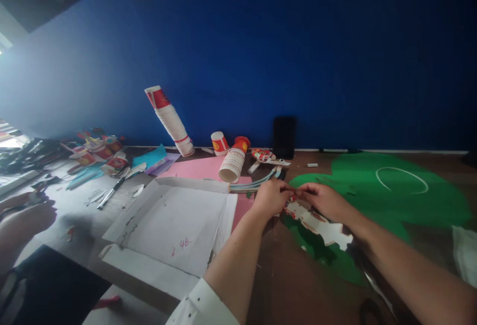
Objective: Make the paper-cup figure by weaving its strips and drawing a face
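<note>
A shallow white box [186,215] lies open-topped; red handwritten marks show on its floor and a dark wavy line runs along its left side. Right of the box, the person's left hand [274,197] and right hand [322,200] meet at the upper end of a cut paper strip [324,228], white with red patches and a ragged edge. Each hand is nearly closed, thumb and fingertips pinched together on that end; the exact contact is partly hidden by the fingers. The strip's free end slants away from the box, over a large green sheet [395,193] that also lies to the box's right.

Beyond the box, pink paper [197,167] extends from its far side. Past that are the cups: a tall stack of nested paper cups [170,121], tilted, with a red one uppermost; a single cup [219,143], narrow end up; and, just to its right, a shorter nested stack [234,162] on its side, mouth towards the box.

Left of the box and farther back, several red-and-yellow cups [102,152] hold colourful pieces, too blurred to identify. Nearer on the box's left is a co-worker's hand [30,215]; I cannot tell what it grips.
</note>
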`<state>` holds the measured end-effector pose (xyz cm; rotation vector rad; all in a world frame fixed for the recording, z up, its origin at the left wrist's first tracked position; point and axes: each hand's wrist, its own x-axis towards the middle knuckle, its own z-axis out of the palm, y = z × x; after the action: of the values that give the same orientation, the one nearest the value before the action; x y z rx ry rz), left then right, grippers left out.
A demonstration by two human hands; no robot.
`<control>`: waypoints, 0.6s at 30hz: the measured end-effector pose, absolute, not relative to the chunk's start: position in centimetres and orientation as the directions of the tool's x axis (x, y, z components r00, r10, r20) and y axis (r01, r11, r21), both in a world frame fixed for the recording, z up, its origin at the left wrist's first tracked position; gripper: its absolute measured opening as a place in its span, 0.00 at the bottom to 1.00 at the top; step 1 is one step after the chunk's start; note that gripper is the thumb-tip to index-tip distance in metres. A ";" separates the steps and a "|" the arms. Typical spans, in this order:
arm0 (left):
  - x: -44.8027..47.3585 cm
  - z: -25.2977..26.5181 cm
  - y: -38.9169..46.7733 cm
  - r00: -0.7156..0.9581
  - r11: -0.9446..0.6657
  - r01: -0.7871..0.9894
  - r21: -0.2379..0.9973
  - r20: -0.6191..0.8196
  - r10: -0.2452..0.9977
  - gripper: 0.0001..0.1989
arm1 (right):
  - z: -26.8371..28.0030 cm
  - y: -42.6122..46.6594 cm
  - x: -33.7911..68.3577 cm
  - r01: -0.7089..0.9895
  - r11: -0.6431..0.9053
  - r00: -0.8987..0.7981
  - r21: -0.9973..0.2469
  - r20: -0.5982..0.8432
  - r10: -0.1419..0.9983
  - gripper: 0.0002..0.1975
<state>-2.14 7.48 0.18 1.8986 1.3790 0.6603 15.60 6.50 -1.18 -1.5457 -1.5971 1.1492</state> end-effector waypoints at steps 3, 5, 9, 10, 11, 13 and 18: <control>-2.1 0.3 7.4 0.304 -0.209 0.584 0.784 0.028 0.952 0.10 | -1.5 6.6 15.7 0.425 -0.069 -0.104 -0.903 -0.125 0.987 0.19; -2.1 0.4 7.4 0.300 -0.221 0.577 0.786 0.047 0.953 0.09 | -1.6 6.6 15.7 0.415 -0.074 -0.098 -0.907 -0.125 0.987 0.18; -2.1 0.5 7.3 0.289 -0.209 0.582 0.786 0.041 0.957 0.09 | -1.7 6.8 15.6 0.385 -0.084 -0.092 -0.919 -0.129 0.987 0.17; -2.0 0.4 7.3 0.287 -0.207 0.585 0.784 0.039 0.957 0.08 | -1.7 6.8 15.6 0.375 -0.087 -0.089 -0.923 -0.129 0.988 0.17; -2.0 0.4 7.3 0.288 -0.209 0.588 0.782 0.039 0.957 0.08 | -1.7 6.8 15.5 0.364 -0.090 -0.084 -0.927 -0.129 0.988 0.17; -2.0 0.3 7.4 0.294 -0.214 0.585 0.782 0.042 0.955 0.08 | -1.7 6.8 15.4 0.344 -0.098 -0.074 -0.934 -0.132 0.989 0.16; -2.1 0.0 7.5 0.312 -0.242 0.593 0.768 0.058 0.948 0.07 | -1.6 6.7 15.2 0.312 -0.119 -0.065 -0.943 -0.146 0.987 0.15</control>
<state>-2.11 7.54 0.04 1.9379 1.3626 0.7070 15.22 6.65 -1.60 -1.5009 -1.4397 1.2124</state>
